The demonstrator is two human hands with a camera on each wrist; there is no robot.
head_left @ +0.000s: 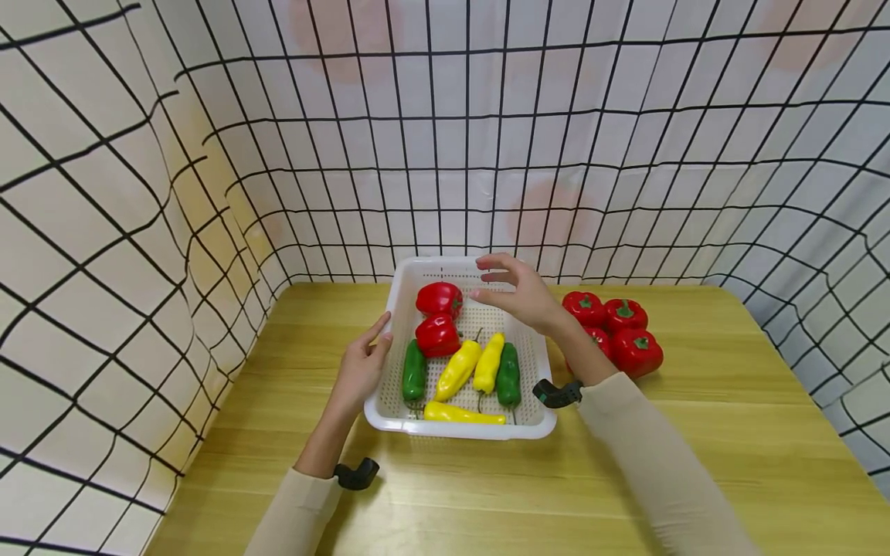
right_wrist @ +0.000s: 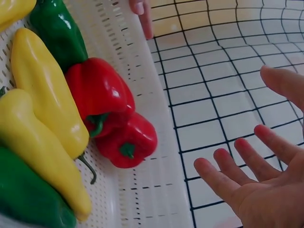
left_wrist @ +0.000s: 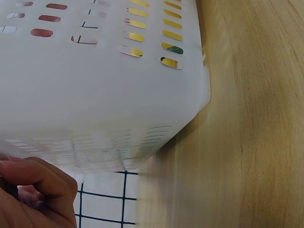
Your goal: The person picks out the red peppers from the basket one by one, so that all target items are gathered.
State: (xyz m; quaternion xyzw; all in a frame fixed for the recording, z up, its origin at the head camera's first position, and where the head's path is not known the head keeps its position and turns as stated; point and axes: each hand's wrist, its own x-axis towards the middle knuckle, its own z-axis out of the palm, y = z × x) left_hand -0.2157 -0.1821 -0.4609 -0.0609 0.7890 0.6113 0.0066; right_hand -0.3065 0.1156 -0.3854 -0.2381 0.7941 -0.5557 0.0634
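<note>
A white plastic basket (head_left: 462,429) with slotted walls stands on the table. My left hand (head_left: 365,359) holds its left rim, the thumb at the edge and fingers along the outside; the left wrist view has the hand (left_wrist: 38,190) low beside the wall. Over the basket's back right part hovers my right hand (head_left: 521,297), fingers spread with nothing between them. Inside lie two red bell peppers (head_left: 438,336), several yellow peppers (head_left: 459,371) and two green peppers (head_left: 508,376). The red pair is left of the right hand, toward the back.
Several more red bell peppers (head_left: 636,351) sit clustered on the wooden table (head_left: 737,432) right of the basket, partly behind the right forearm. A black wire grid (head_left: 445,170) before a white sheet encloses the back and sides.
</note>
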